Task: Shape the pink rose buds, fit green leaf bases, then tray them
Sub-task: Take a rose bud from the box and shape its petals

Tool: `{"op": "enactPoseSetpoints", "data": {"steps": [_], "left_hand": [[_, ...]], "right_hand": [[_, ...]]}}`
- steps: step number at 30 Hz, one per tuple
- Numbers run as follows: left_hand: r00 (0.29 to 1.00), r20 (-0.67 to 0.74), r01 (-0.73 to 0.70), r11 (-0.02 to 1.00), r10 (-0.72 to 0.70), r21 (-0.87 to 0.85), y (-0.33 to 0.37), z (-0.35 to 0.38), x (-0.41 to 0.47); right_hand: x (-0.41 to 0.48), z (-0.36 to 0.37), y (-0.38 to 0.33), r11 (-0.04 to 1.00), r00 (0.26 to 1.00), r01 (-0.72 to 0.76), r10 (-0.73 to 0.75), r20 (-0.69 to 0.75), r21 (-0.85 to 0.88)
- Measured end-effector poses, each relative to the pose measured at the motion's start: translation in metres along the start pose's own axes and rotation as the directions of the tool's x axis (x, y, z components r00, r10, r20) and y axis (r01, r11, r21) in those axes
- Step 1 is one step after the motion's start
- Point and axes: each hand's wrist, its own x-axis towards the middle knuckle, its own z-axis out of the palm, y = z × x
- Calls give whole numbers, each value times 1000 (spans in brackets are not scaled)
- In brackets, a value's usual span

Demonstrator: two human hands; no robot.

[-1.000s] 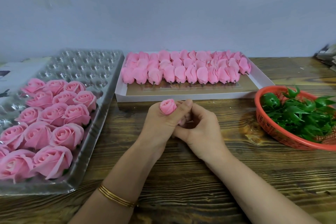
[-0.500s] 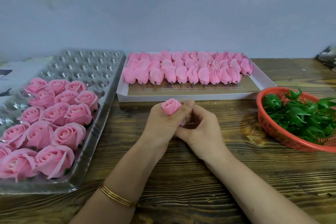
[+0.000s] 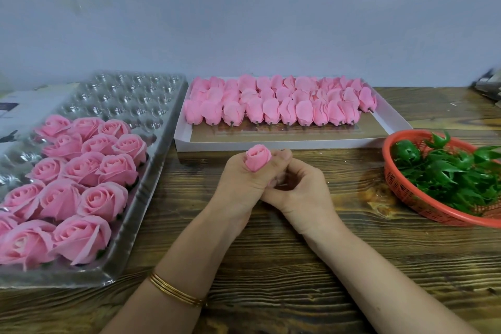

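My left hand [image 3: 241, 184] grips a pink rose bud [image 3: 257, 157] upright above the wooden table, its tip poking out over my fingers. My right hand [image 3: 301, 192] is curled against the left one, fingers tucked at the bud's lower petals; its grip is partly hidden. A white box [image 3: 390, 119] behind my hands holds several closed pink buds [image 3: 279, 106]. On the left, a clear plastic tray [image 3: 151, 171] carries several opened pink roses [image 3: 76, 171]. At the right, a red basket [image 3: 401, 192] holds green leaf bases [image 3: 447, 173].
The far cells of the clear tray [image 3: 130, 95] hold nothing. A grey wall runs behind the table. White paper [image 3: 24, 106] lies under the tray at far left, and dark objects [image 3: 488, 84] sit at the far right edge.
Both hands stay together in the same spot. The bud now stands slightly higher out of my left hand, and my right fingers have shifted a little at its base.
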Motion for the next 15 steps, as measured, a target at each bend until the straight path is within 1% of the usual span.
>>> {"op": "enactPoseSetpoints", "data": {"steps": [3,6,8,10,12,13,15], "left_hand": [[998,47,33,998,-35,45,0,-6,3],[991,117,52,993,-64,103,3,-12,4],[990,126,49,992,-64,117,4,-13,4],[994,96,39,991,-52,129,3,-12,3],[999,44,6,988,-13,153,2,-11,2],[1000,7,-28,980,27,198,2,-10,2],[991,-62,-92,935,120,342,1,-10,2]], "right_hand": [[0,-4,-4,999,997,-31,29,65,33],[0,-6,-6,990,988,-95,81,134,100],[0,-7,-6,984,980,-115,91,178,133],[2,-8,-6,979,975,-131,99,198,156],[3,-9,-6,969,974,-168,135,184,180],[4,-10,-6,959,973,-199,167,160,205],[7,-13,-6,931,971,-240,227,80,274]]}}
